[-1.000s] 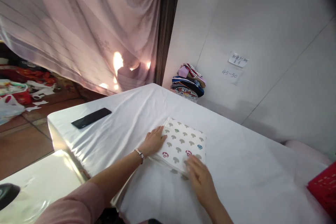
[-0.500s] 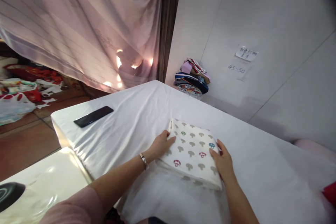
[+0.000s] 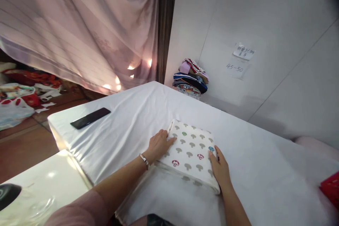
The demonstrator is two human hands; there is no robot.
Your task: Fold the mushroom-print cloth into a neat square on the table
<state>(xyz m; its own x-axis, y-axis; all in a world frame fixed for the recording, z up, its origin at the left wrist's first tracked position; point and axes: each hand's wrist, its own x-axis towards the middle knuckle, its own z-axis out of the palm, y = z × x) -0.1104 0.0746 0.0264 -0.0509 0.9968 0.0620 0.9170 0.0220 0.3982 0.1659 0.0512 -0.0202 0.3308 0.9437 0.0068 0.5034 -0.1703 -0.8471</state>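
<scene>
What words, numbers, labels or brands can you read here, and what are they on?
"45-50": handwritten on the lower paper on the wall.
Upper paper: handwritten characters, too blurred to read surely.
Folded cloth: mushroom pictures, no readable words.
Phone-like black slab: no readable brand.

The folded white cloth (image 3: 194,144) is lying on the counter (image 3: 132,123)! Grey mushroom prints (image 3: 189,154) are dotting its top, red, green and blue ones popping between.
</scene>
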